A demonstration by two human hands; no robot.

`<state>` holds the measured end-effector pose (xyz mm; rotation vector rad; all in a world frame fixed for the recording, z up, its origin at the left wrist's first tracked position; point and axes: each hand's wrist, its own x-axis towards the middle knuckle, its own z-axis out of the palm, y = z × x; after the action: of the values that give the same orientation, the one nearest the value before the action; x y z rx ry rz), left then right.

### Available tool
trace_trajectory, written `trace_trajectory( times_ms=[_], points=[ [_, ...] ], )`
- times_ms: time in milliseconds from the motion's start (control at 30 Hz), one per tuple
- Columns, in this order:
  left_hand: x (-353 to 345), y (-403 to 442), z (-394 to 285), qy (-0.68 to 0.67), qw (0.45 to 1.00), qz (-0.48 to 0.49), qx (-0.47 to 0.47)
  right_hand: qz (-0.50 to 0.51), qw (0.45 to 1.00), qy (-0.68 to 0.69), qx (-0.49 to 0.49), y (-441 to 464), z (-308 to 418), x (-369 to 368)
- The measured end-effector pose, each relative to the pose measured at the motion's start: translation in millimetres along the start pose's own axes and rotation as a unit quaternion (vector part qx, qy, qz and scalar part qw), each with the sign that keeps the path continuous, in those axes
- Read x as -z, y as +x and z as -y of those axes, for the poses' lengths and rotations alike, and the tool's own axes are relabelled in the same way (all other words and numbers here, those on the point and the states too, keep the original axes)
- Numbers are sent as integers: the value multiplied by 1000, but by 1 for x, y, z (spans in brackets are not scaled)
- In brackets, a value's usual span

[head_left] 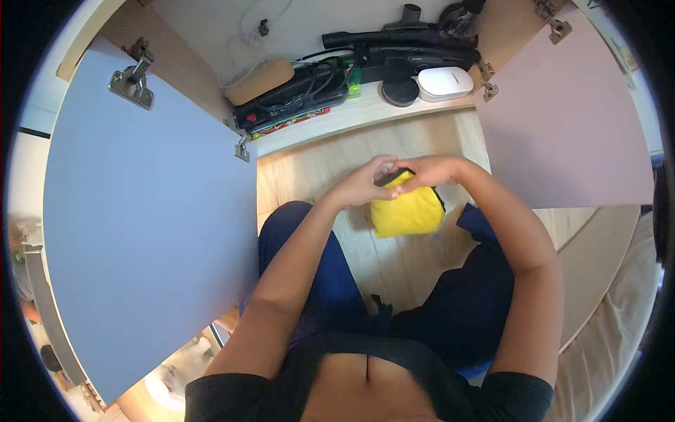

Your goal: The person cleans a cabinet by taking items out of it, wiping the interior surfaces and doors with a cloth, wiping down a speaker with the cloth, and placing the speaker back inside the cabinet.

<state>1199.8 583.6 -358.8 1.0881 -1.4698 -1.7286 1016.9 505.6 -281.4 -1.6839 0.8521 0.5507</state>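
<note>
A yellow fabric bundle with black edging, a folded cloth or a small pouch, hangs in front of me above the floor. My left hand grips its top left corner, fingers curled and thumb pressed against it. On the top right, my right hand is closed over the upper edge, thumb on the yellow front. The fingertips of both hands come close together at the black edge. The back of the bundle is hidden from me.
An open cabinet stands ahead, with a blue door at left and a pinkish door at right. Its shelf holds a black appliance with a cord, black tubes, a round black item and a white case.
</note>
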Motion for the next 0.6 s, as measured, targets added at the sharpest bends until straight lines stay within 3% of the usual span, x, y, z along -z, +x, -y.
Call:
trace_trajectory(
  times_ms=[100, 233, 333, 400, 433, 467, 500, 533, 567, 600],
  points=[
    [-4, -1, 19, -68, 997, 11, 19, 58, 986, 144, -67, -6, -5, -4],
    [-5, -9, 23, -90, 992, -22, 90, 31, 986, 156, -59, -1, -9, -16],
    [-3, -21, 23, -106, 990, -72, 57, 54, 984, 169, -10, -4, 1, -13],
    [6, -20, 6, -125, 988, -89, 7, -10, 989, 27, 148, -7, 8, 4],
    [8, -26, -18, -217, 966, -140, 32, -28, 989, 44, 140, -32, 38, 21],
    [8, -31, -32, -308, 931, -189, 59, -118, 968, -55, 213, -56, 56, 40],
    [8, -27, -36, -331, 919, -208, 42, -161, 959, -1, 232, -98, 86, 55],
    [11, -23, -37, -336, 918, -206, 41, -321, 869, -209, 313, -139, 108, 70],
    [14, -18, -38, -214, 951, -224, 18, -412, 830, -16, 376, -171, 120, 73],
    [18, -13, -38, -88, 967, -240, -6, -509, 757, -2, 410, -197, 129, 75]
  ],
)
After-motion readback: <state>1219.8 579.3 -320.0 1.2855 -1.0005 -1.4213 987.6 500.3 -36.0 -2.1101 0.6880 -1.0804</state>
